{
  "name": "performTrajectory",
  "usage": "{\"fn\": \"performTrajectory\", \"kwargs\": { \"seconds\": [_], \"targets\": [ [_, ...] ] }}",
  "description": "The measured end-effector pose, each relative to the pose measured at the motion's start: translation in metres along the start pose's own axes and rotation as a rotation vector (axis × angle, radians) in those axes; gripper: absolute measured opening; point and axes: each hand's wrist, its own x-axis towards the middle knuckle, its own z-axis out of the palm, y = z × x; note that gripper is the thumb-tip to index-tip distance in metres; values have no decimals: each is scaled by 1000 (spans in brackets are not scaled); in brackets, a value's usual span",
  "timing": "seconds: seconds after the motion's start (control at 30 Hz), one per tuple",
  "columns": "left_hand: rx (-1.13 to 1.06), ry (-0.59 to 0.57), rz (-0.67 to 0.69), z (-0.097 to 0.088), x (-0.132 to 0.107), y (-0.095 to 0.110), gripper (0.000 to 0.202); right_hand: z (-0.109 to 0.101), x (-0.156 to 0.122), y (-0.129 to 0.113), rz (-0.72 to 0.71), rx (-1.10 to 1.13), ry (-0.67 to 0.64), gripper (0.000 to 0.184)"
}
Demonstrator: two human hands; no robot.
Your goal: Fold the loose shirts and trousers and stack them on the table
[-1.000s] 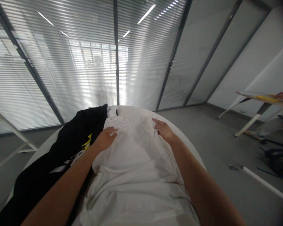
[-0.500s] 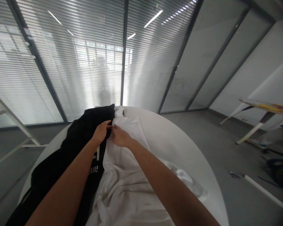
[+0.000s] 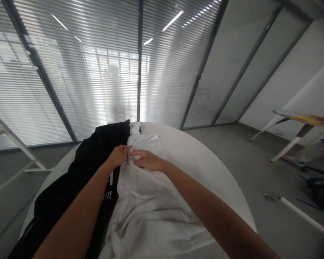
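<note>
A white garment (image 3: 151, 216) lies on the round white table (image 3: 199, 162), its far part flat and its near part bunched in soft folds. Along its left edge my left hand (image 3: 119, 155) pinches the fabric with bent fingers. Close beside it, my right hand (image 3: 147, 160) grips the same stretch of edge, index finger pointing left and the tips nearly meeting the left hand's. A black garment (image 3: 97, 147) with white lettering lies to the left, partly under my left forearm. The exact kind of either garment cannot be made out.
Glass partitions with blinds (image 3: 105, 72) rise behind the table. At the left stands a white frame (image 3: 16, 140). To the right are another table (image 3: 305, 118) with things on it, a white pole (image 3: 305, 216) and pliers-like tool (image 3: 270, 198) on the floor.
Both hands have come slightly nearer along the white garment's edge. The right hand has shifted right and turned more sideways, its forearm swinging right; the left has moved a little right.
</note>
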Motion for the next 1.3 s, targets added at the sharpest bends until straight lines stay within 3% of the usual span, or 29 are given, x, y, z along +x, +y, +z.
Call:
{"fn": "performTrajectory", "kwargs": {
  "seconds": [0.23,0.47,0.7,0.87,0.97,1.1,1.2,1.3],
  "targets": [
    [168,25,-101,11,2,-1,43,-44,-81,23,194,-270,56,42],
    [476,52,-220,11,-8,22,49,-60,-97,54,446,-64,75,42],
    [514,45,-183,10,-10,30,48,-41,-98,61,268,-380,135,45],
    [451,22,-153,11,-10,33,44,-34,-99,59,256,-390,134,44],
    [387,10,-170,11,-7,33,43,-40,-102,60,264,-269,101,40],
    [331,32,-177,12,-6,31,43,-56,-100,63,430,210,40,47],
    [320,28,-186,12,-5,29,43,-68,-89,68,504,587,90,57],
    [307,17,-197,13,-4,27,42,-73,-70,77,524,715,133,53]
  ]
}}
